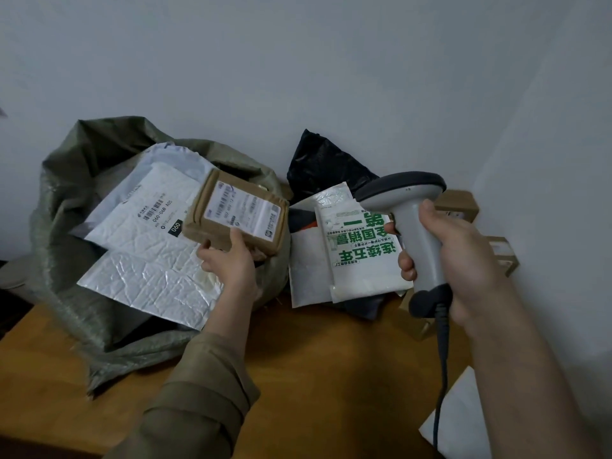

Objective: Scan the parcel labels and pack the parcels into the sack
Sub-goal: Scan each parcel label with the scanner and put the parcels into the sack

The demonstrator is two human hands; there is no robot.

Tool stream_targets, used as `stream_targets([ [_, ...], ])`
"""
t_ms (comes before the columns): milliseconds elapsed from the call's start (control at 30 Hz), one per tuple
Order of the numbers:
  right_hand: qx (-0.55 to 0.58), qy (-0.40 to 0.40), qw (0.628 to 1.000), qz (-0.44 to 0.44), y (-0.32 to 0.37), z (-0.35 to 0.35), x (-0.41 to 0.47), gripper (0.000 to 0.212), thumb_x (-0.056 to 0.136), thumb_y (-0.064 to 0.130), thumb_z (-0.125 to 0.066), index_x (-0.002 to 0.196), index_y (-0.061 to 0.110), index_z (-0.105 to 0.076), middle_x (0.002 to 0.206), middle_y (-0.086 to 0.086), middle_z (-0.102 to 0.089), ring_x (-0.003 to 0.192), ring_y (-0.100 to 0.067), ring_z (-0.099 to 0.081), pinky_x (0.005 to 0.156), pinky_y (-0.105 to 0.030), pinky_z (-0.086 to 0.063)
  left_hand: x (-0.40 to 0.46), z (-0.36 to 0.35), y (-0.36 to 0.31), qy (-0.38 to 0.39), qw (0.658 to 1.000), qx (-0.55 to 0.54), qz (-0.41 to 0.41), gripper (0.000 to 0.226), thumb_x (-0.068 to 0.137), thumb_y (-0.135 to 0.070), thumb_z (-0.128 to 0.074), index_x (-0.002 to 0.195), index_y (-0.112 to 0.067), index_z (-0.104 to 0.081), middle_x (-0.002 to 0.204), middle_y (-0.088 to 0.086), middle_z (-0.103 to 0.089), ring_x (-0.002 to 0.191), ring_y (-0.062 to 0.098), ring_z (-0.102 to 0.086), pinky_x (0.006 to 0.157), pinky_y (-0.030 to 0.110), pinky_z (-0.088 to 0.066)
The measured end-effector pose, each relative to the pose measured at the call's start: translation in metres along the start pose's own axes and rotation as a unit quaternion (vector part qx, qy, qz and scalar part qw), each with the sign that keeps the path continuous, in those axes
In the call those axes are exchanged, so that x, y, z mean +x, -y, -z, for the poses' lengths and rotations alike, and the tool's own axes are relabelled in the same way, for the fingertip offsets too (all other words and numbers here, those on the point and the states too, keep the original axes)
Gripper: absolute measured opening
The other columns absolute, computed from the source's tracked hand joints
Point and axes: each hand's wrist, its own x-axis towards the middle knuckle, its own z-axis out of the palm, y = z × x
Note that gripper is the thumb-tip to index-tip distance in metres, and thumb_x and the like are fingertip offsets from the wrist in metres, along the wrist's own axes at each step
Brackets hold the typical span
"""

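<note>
Above the open green sack [66, 226] on the wooden surface [314, 359], the left hand [228, 260] grips a brown parcel [236, 217], label up, long axis running left-right, while the right hand [463, 260] clasps a grey scanner [410, 207], head aimed left.

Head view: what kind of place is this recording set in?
Probably a small parcel sorting or dispatch corner. A woven green sack already holds labelled mailers, loose parcels lie piled against a plain wall, and the right hand grips a corded barcode scanner.
</note>
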Motion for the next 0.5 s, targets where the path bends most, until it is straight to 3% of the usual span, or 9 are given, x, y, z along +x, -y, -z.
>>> stream_targets([
  [200, 0.004, -0.016, 1.000, -0.005, -0.006, 0.007, 0.003, 0.042, 0.100, 0.044, -0.048, 0.098, 0.007, -0.068, 0.086, -0.017, -0.063, 0.054, -0.018, -0.054, 0.051, -0.031, -0.044, -0.006, -0.007, 0.012, 0.012, 1.000, 0.008, 0.011, 0.070, 0.084, -0.030, -0.074, 0.135, -0.017, -0.028, 0.140, 0.010, -0.024, 0.127, 0.033, -0.045, 0.090, 0.048, -0.055],
  [333, 0.017, -0.044, 0.998, -0.032, -0.016, 0.009, 0.011, 0.036, 0.096, 0.040, -0.059, 0.104, 0.006, -0.067, 0.087, -0.012, -0.066, 0.055, -0.014, -0.056, 0.048, -0.028, -0.045, -0.008, -0.009, 0.015, -0.001, 0.999, 0.024, 0.022, 0.092, 0.078, -0.026, -0.079, 0.143, -0.025, -0.014, 0.145, 0.014, -0.018, 0.131, 0.037, -0.039, 0.092, 0.050, -0.054],
  [500, 0.176, -0.028, 0.977, -0.116, -0.052, -0.012, 0.044, 0.048, 0.082, 0.007, -0.075, 0.126, -0.003, -0.057, 0.095, -0.014, -0.062, 0.053, -0.009, -0.056, 0.047, -0.020, -0.048, -0.006, -0.004, 0.011, -0.003, 0.996, 0.076, -0.044, 0.104, 0.078, -0.009, -0.077, 0.148, -0.043, -0.007, 0.140, 0.012, -0.013, 0.127, 0.031, -0.039, 0.102, 0.043, -0.048],
])
